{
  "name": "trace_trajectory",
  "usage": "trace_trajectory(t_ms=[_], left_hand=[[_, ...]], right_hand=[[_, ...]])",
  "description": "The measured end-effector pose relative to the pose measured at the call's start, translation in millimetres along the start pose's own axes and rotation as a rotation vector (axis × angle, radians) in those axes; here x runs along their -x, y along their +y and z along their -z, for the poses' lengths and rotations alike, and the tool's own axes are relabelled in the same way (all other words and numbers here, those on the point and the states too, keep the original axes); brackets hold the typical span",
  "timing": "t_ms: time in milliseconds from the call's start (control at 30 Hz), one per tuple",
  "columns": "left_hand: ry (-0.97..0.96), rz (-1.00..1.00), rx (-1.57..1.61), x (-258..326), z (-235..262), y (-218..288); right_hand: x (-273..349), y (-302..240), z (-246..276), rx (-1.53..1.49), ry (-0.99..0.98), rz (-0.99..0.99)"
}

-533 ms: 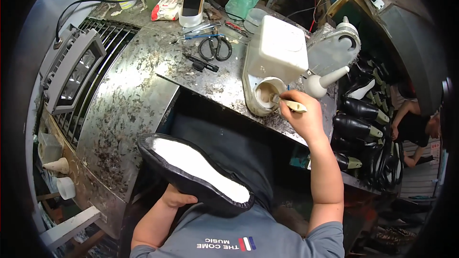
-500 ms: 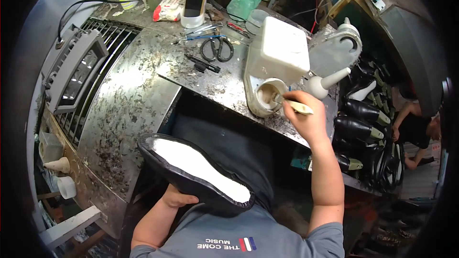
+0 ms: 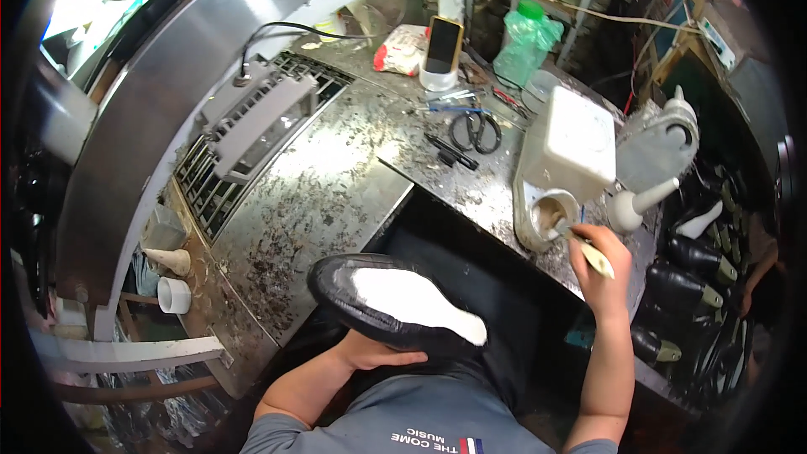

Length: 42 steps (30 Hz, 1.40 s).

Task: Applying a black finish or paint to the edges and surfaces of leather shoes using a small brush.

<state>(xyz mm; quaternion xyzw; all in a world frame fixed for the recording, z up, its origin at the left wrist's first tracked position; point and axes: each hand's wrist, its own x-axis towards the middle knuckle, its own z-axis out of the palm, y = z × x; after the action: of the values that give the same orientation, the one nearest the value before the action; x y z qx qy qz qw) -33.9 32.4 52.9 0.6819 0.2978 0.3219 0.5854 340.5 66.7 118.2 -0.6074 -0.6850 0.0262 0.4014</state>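
Note:
My left hand (image 3: 380, 353) holds a black shoe upper (image 3: 334, 287), apparently stretched on a last, with its underside facing up; the fingers behind it are partly hidden. A white insole (image 3: 412, 298) covers the middle of that underside, with gathered black edging around it. My right hand (image 3: 607, 279) is closed around the pale handle of a brush (image 3: 598, 261). The brush's tip reaches into the round cup (image 3: 527, 223) at the front of a white plastic container (image 3: 573, 139). Pale residue coats the inside of the cup; the bristles are not clearly visible.
Scissors (image 3: 476, 131), a black pen-like tool (image 3: 451, 152) and a phone (image 3: 443, 46) lie on the stained metal bench (image 3: 336, 160). A white squeeze bottle (image 3: 626, 211) stands right of the container. Several black shoes (image 3: 691, 259) fill the right side. A grey lamp (image 3: 265, 122) stands left, over a grille.
The view has swung left, so the bench and both hands appear farther right. The shoe's underside is tilted differently. The brush stays at the cup.

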Motion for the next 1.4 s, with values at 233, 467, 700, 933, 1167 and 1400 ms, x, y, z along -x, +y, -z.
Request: trace_trajectory(t_ms=[233, 467, 700, 933, 1167, 1400], left_hand=[[0.167, -0.406, -0.753, -45, 8, 39], [0.021, -0.692, -1.118, -61, 28, 70], [-0.024, -0.816, -1.265, -62, 38, 75], [-0.083, -0.837, -1.295, -65, 41, 82], [-0.136, -0.856, -1.337, -67, 43, 89], [-0.170, -0.886, -1.323, -70, 42, 90]], right_hand=[[-3, -1, 2, -0.067, -0.004, 0.017], [9, 10, 1, -0.100, 0.030, -0.005], [14, 11, -1, -0.165, 0.144, 0.039], [22, 9, -2, -0.297, -0.004, -0.101], [29, 16, -12, -0.261, 0.010, -0.119], [34, -29, -5, -0.908, -0.152, -0.158]])
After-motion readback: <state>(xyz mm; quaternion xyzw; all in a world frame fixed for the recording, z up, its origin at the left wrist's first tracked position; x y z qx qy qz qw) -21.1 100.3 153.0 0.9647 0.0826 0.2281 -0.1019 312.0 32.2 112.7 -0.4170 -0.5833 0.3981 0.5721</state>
